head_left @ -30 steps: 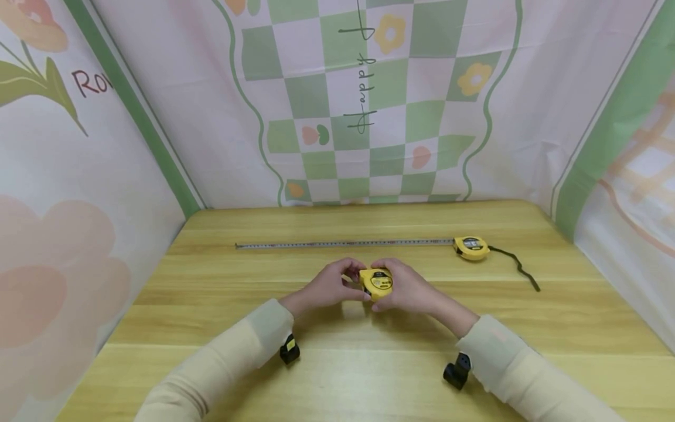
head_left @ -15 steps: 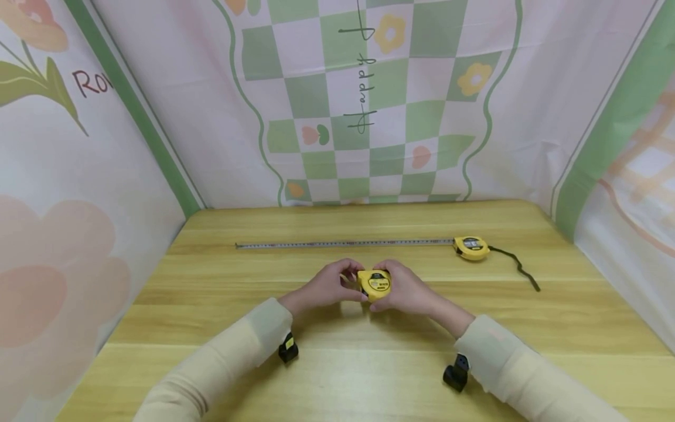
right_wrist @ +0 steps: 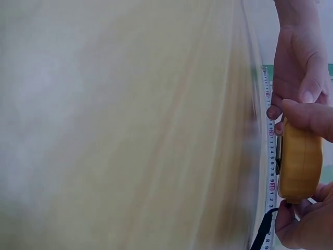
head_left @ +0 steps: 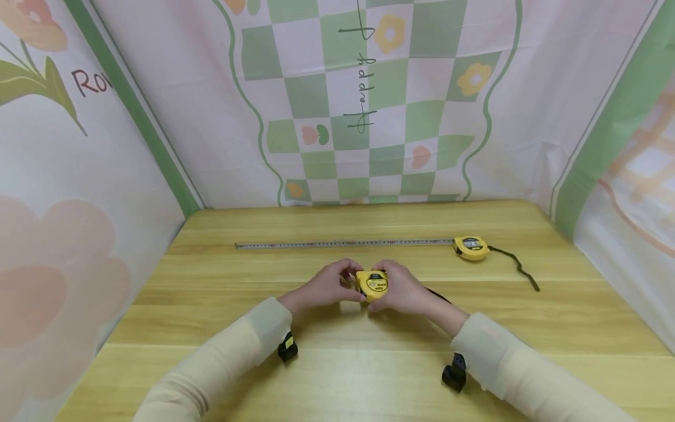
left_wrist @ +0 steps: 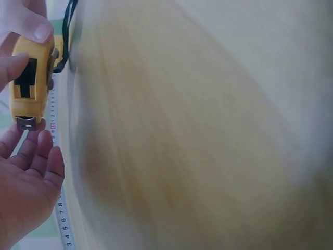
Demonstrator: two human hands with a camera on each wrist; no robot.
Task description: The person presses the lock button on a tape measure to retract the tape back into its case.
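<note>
A yellow tape measure is held over the middle of the table between both hands. My right hand grips its case, and a thumb lies by the black lock slide in the left wrist view. At the mouth end, my left hand has its fingertips at the metal hook; no blade shows drawn out. A dark strap trails from behind the right hand. Farther back lies a second yellow tape measure, its blade stretched out to the left.
The second tape measure's dark cord curls toward the right side of the wooden table. Patterned cloth hangs behind the table and on both sides. Small black cameras sit under both sleeves.
Both hands have shifted slightly left with the held tape measure. Its dark strap now shows beyond the right wrist. The second tape measure has stayed in place.
</note>
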